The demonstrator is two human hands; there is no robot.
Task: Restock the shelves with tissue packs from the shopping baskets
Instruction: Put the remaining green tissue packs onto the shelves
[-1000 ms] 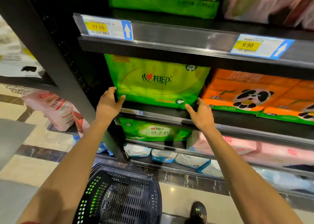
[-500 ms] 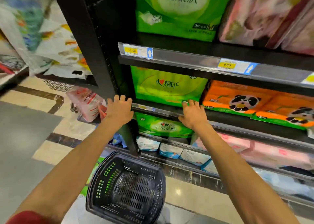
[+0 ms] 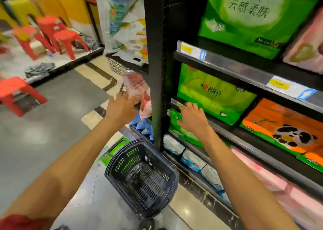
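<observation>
We take the black shelf upright (image 3: 157, 72) as our marker. Just left of it we see the left hand (image 3: 120, 108), fingers straight and spread, holding nothing, in front of a pink pack (image 3: 136, 88) that hangs beside the upright. Just right of it is the right hand (image 3: 192, 120), also flat with loose fingers and gripping nothing. Its fingertips reach the shelf's front rail, though we cannot tell whether they touch it. Directly above that hand, hard against the right of the upright, a green tissue pack (image 3: 213, 93) sits on its shelf, with orange panda packs (image 3: 279, 125) further right and a larger green pack (image 3: 250, 20) one shelf up. The dark shopping basket (image 3: 143, 179) stands on the floor at the upright's foot. Red stools (image 3: 57, 34) stand far to its left.
</observation>
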